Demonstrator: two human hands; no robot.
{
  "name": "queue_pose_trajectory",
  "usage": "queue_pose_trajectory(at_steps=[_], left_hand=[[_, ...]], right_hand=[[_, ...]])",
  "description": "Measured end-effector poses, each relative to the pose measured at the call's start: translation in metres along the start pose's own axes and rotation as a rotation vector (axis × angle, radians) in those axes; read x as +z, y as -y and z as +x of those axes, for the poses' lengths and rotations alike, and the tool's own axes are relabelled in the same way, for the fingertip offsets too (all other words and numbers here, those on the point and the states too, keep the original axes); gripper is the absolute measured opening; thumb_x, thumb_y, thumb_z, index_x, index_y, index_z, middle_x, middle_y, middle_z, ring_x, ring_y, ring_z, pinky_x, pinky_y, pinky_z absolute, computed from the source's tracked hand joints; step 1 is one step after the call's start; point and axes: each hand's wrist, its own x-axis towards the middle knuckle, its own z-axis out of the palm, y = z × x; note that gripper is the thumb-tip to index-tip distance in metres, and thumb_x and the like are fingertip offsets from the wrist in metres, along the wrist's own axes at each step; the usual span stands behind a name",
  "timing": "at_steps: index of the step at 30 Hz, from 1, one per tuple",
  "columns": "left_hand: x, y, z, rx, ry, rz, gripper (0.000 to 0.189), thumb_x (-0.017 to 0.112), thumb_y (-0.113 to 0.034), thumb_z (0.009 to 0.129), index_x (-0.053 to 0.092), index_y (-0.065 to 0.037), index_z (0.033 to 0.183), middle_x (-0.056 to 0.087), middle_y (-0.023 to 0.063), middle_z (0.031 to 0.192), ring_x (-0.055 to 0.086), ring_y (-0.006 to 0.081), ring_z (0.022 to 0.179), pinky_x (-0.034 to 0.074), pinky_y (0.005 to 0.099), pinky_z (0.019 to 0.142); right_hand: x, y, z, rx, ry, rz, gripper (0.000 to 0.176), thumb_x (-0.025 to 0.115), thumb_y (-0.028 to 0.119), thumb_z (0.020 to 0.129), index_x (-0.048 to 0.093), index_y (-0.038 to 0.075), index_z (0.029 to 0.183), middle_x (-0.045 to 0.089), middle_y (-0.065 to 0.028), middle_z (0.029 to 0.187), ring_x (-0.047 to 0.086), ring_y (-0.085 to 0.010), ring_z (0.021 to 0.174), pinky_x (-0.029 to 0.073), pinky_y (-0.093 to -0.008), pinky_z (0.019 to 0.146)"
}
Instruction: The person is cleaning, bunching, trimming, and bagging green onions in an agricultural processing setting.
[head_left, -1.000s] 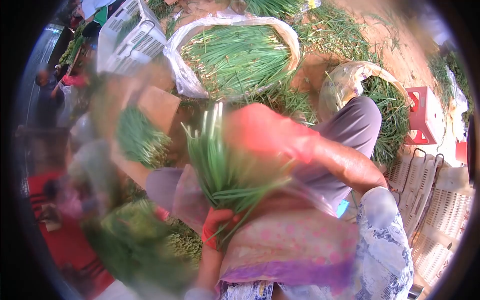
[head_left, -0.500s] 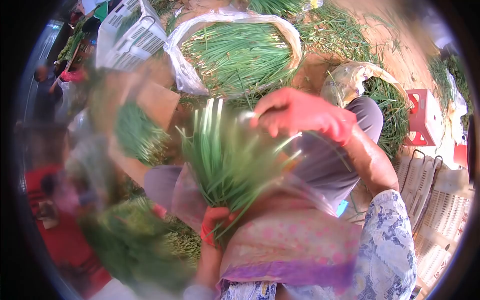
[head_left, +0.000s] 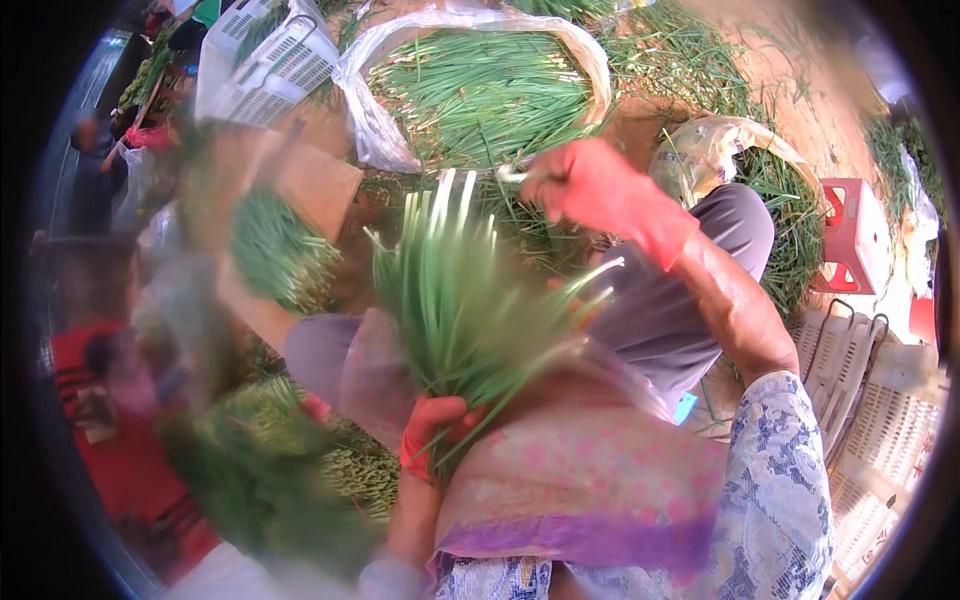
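My left hand (head_left: 436, 432), in a red glove, is wrapped round the lower part of a fanned bunch of garlic chives (head_left: 440, 320). Their pale ends point up and away from me. Above and to the right of the bunch is my right hand (head_left: 610, 200), also red-gloved and blurred, with its fingers pinched together. A small pale piece sticks out at its fingertips, too blurred to name. Below both hands, a translucent pink-spotted apron (head_left: 590, 470) with a purple band covers my lap.
A plastic-lined container (head_left: 375, 110) full of chives lies ahead. Another chive bundle (head_left: 280, 250) rests by a cardboard piece (head_left: 310, 185). White crates (head_left: 270, 65) stand far left and others (head_left: 885, 430) at right, near a red-and-white stool (head_left: 855, 235). Loose greens (head_left: 680, 60) litter the ground.
My right hand has moved up and slightly right, away from the bunch, with the pale piece at its fingertips. My left hand keeps its hold on the chives, almost unmoved.
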Motion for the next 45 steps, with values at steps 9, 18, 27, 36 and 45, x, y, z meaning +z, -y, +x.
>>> queue_pose_trajectory(at_steps=[9,18,27,36,45], left_hand=[[0.02,-0.002,-0.004,0.004,-0.106,-0.012,0.074,0.069,-0.006,0.069,0.05,-0.002,0.14,0.065,0.01,0.109,0.054,0.0149,0.068,0.05,0.0298,0.073],[0.021,-0.012,0.006,-0.059,0.078,0.009,0.075,0.073,-0.005,0.068,0.05,-0.003,0.139,0.065,0.0093,0.111,0.054,0.014,0.068,0.049,0.0288,0.072],[0.006,0.003,-0.008,0.005,-0.288,-0.095,0.063,0.069,-0.004,0.075,0.052,-0.002,0.136,0.065,0.0111,0.107,0.054,0.0145,0.065,0.051,0.0284,0.066],[-0.037,0.003,0.017,-0.033,-0.089,-0.094,0.052,0.069,-0.008,0.083,0.053,-0.001,0.132,0.064,0.0069,0.087,0.054,0.0095,0.057,0.044,0.0218,0.047],[-0.018,0.006,0.012,0.091,0.061,0.15,0.064,0.077,-0.013,0.074,0.053,0.001,0.131,0.059,0.0045,0.073,0.046,0.0096,0.047,0.035,0.0224,0.043]], right_hand=[[-0.005,0.063,-0.041,-0.537,0.047,-0.232,0.02,0.067,0.008,0.083,0.071,0.007,0.103,0.07,-0.0109,0.105,0.069,-0.0339,0.094,0.057,-0.0415,0.079],[0.022,0.055,-0.024,-0.298,0.417,-0.329,0.021,0.059,0.016,0.09,0.068,0.004,0.105,0.068,-0.0176,0.093,0.069,-0.0339,0.084,0.054,-0.0426,0.075],[-0.019,-0.007,0.009,0.022,-0.088,-0.09,0.025,0.065,0.02,0.095,0.066,0.002,0.112,0.071,-0.0162,0.091,0.07,-0.029,0.083,0.055,-0.0426,0.075],[-0.006,0.044,-0.084,-0.145,0.26,-0.013,0.061,0.077,0.024,0.086,0.054,0.006,0.14,0.062,-0.0191,0.133,0.064,-0.0356,0.117,0.056,-0.0427,0.094],[0.029,0.038,-0.061,-0.206,0.379,0.125,0.021,0.065,0.014,0.093,0.071,0.001,0.109,0.072,-0.011,0.089,0.07,-0.0214,0.077,0.055,-0.0339,0.069]])
